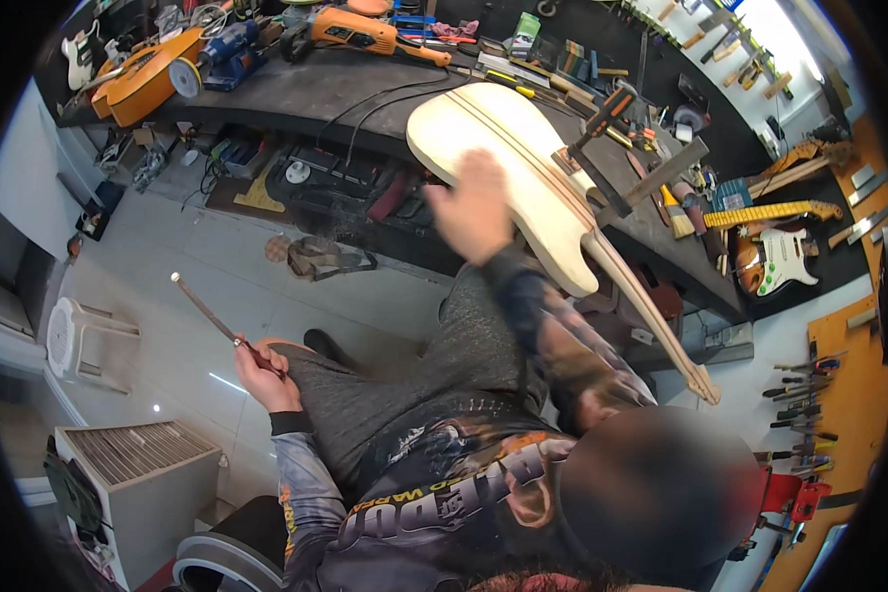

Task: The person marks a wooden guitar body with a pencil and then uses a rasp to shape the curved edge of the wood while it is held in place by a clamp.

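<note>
A pale unfinished wooden electric guitar (493, 118) with darker stripes along its middle lies over the edge of the dark workbench (296, 99). Its long neck (646, 306) reaches out toward the lower right. My right hand (474, 207) rests flat on the near side of the guitar body, fingers stretched and slightly smeared by motion. Down by my left thigh, my left hand (266, 377) is closed around the dark handle of a long slim file (205, 311), whose tip points up and left, apart from the guitar. What looks like a black and orange clamp (607, 113) stands against the guitar's far edge.
An orange power tool (370, 37), a blue bench grinder (229, 47) and an orange-brown guitar (148, 77) occupy the bench. A sunburst electric guitar (777, 261) sits at right, above racked hand tools (809, 395). Leftward are a white stool (89, 340) and white cabinet (143, 488).
</note>
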### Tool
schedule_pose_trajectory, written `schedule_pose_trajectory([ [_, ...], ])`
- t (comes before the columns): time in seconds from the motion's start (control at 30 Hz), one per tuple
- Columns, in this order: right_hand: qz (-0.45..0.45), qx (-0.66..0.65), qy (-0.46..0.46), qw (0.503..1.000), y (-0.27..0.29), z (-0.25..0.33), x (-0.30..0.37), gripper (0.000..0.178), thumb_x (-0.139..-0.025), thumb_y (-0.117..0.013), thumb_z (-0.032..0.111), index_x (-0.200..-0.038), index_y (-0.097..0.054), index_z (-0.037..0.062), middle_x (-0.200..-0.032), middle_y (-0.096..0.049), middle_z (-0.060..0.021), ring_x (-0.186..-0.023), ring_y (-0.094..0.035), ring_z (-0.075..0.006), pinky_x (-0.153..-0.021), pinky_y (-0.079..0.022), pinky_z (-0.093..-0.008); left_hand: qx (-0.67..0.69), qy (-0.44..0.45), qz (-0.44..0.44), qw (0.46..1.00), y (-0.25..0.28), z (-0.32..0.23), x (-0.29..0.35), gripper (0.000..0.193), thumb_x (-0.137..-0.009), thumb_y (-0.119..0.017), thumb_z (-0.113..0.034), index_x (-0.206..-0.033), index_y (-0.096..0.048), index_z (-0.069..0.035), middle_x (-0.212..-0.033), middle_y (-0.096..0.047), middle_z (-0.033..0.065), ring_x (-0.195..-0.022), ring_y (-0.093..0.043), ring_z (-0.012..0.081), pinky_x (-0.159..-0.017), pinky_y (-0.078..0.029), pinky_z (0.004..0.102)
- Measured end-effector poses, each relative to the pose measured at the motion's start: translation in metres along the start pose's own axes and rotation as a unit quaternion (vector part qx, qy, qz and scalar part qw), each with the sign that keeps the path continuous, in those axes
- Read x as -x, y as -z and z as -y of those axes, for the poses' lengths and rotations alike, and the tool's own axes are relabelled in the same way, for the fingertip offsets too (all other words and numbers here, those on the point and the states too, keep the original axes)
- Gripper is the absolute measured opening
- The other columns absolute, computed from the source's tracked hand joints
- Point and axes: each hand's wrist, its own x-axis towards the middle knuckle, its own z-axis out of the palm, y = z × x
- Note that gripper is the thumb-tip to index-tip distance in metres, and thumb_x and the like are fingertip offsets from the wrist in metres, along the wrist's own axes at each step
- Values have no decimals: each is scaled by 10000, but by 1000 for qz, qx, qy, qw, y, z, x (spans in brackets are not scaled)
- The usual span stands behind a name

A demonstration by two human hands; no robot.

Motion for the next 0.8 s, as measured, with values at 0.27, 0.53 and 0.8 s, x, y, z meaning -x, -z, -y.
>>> schedule_pose_trajectory([
  [0.27,51,-224,304,925,-7,122,-17,384,-931,-795,269,-1265,-773,82,-1421,-711,-137,-1464,-566,-313,-1247,-396,-564,-25,9,33,999,-5,18,-8,336,-1223,-444,-375,-1373,-609,-124,-773,-529,5,-546,-459,100,-484,-373,293],
  [0.53,35,109,-57,992,49,-61,32,766,-1023,-757,352,-1563,-496,-125,-1615,-490,-374,-1532,-443,-530,-1297,-328,-589,-10,23,40,999,-5,9,-10,354,-1220,-452,-366,-1404,-595,-100,-788,-560,23,-523,-476,118,-472,-374,292],
  [0.8,340,-210,120,909,-17,108,-48,364,-908,-803,363,-1136,-828,80,-1162,-791,-128,-1324,-650,-390,-1249,-383,-524,-59,61,73,994,-29,28,-16,332,-1221,-464,-345,-1394,-593,-93,-797,-554,25,-563,-482,113,-493,-407,282],
])
